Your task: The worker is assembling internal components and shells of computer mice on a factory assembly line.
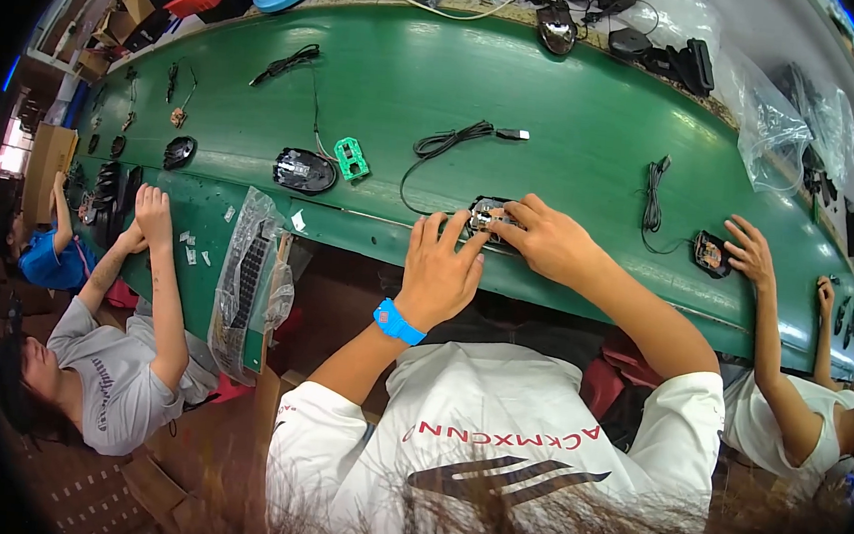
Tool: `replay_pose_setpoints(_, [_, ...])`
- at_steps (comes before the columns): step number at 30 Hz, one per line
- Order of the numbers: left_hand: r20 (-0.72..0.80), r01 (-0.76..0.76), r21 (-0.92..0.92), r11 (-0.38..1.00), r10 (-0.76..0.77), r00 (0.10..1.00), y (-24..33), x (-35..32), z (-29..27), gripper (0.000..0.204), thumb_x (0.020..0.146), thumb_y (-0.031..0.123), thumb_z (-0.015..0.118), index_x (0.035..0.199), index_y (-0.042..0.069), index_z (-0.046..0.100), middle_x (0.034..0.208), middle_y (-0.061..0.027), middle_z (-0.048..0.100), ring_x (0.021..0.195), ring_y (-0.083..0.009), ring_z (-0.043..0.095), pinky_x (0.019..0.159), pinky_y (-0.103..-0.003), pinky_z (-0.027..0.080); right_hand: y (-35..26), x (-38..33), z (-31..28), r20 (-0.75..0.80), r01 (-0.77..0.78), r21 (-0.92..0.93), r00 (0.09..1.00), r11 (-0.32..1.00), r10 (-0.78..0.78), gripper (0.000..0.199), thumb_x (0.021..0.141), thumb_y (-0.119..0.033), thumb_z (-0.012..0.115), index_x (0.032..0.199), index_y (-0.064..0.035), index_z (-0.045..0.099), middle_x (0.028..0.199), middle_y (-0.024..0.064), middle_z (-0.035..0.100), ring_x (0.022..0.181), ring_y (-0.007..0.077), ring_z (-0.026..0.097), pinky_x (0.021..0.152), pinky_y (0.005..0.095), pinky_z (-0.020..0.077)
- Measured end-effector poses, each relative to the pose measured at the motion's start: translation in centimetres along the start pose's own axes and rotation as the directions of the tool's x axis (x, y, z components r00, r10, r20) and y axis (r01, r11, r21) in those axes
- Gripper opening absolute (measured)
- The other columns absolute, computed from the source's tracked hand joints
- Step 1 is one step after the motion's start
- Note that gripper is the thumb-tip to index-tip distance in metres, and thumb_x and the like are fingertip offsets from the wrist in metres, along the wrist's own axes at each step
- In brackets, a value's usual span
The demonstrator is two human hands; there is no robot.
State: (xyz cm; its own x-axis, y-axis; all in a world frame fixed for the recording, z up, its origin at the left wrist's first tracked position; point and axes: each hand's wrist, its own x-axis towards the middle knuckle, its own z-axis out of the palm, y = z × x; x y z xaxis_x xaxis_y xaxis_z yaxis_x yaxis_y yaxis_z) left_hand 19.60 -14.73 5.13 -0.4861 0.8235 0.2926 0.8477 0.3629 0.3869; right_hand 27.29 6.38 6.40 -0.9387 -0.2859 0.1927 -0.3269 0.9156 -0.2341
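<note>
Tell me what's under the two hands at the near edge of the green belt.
Under the left hand and right hand sits an open mouse base with its circuit board partly showing, cable trailing off. Fingers hide most of it.

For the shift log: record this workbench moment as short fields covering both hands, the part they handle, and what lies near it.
surface: green conveyor belt
left hand: left hand flat at the belt edge, fingertips touching the mouse base; blue wristband
right hand: right hand resting over the mouse base
part: open mouse base with circuit board showing, black cable attached
nearby: black mouse shell beside a green circuit board
others: co-worker's hand on another mouse base
</note>
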Motion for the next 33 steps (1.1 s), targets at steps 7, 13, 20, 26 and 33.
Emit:
replay_pose_setpoints(7, [0.138, -0.006, -0.242, 0.970, 0.041, 0.990, -2.0, -0.8, -1.5, 0.055, 0.079, 0.002, 0.054, 0.132, 0.008, 0.064, 0.150, -0.0160, 0.047, 0.136, -0.0408, 0.040, 0.114, -0.061, 0.028, -0.4, -0.6, -0.4, 0.068, -0.025, -0.058, 0.997, 0.998, 0.029, 0.037, 0.085, -0.011, 0.064, 0.121, -0.0049, 0.066, 0.115, 0.0129, 0.064, 0.106, 0.0279, 0.059, 0.087, 0.0372, 0.0573])
replay_pose_setpoints(13, [0.193, -0.005, -0.241, 0.970, 0.053, 0.980, -2.3, -0.8, -1.7, 0.053, 0.081, 0.005, 0.056, 0.133, 0.010, 0.062, 0.152, -0.0134, 0.047, 0.139, -0.0397, 0.040, 0.114, -0.065, 0.029, -1.6, -1.3, -0.8, 0.033, -0.063, -0.078, 0.997, 0.995, 0.066, 0.042, 0.084, -0.007, 0.063, 0.125, -0.0009, 0.064, 0.130, 0.0189, 0.060, 0.112, 0.0314, 0.059, 0.093, 0.0382, 0.0561])
replay_pose_setpoints(20, [0.181, -0.029, -0.211, 0.977, 0.068, 0.981, -2.4, -0.8, -1.4, 0.053, 0.080, 0.004, 0.056, 0.132, 0.010, 0.063, 0.150, -0.0132, 0.048, 0.137, -0.0397, 0.041, 0.113, -0.065, 0.030, -2.1, -1.8, 0.3, 0.019, -0.153, -0.013, 0.988, 0.988, 0.153, 0.050, 0.079, -0.004, 0.067, 0.129, 0.0003, 0.063, 0.138, 0.0225, 0.056, 0.115, 0.0343, 0.056, 0.101, 0.0400, 0.0504])
replay_pose_setpoints(26, [0.155, -0.052, -0.175, 0.983, 0.079, 0.985, -2.1, -0.7, -1.3, 0.050, 0.079, 0.005, 0.058, 0.128, 0.010, 0.066, 0.148, -0.0127, 0.051, 0.135, -0.0389, 0.043, 0.111, -0.064, 0.032, -2.5, -1.6, 0.0, 0.047, -0.160, -0.052, 0.986, 0.986, 0.163, 0.054, 0.076, -0.009, 0.070, 0.129, -0.0015, 0.063, 0.139, 0.0222, 0.056, 0.117, 0.0347, 0.056, 0.100, 0.0421, 0.0507])
replay_pose_setpoints(33, [0.015, -0.129, -0.159, 0.979, 0.133, 0.991, -1.3, 1.3, -1.4, 0.039, 0.079, 0.005, 0.064, 0.117, 0.008, 0.070, 0.140, -0.0100, 0.058, 0.128, -0.0388, 0.048, 0.108, -0.059, 0.037, -2.7, -2.4, 0.2, -0.046, -0.202, -0.002, 0.978, 0.979, 0.202, 0.055, 0.073, -0.008, 0.069, 0.128, -0.0024, 0.064, 0.138, 0.0208, 0.056, 0.121, 0.0349, 0.055, 0.100, 0.0446, 0.0512])
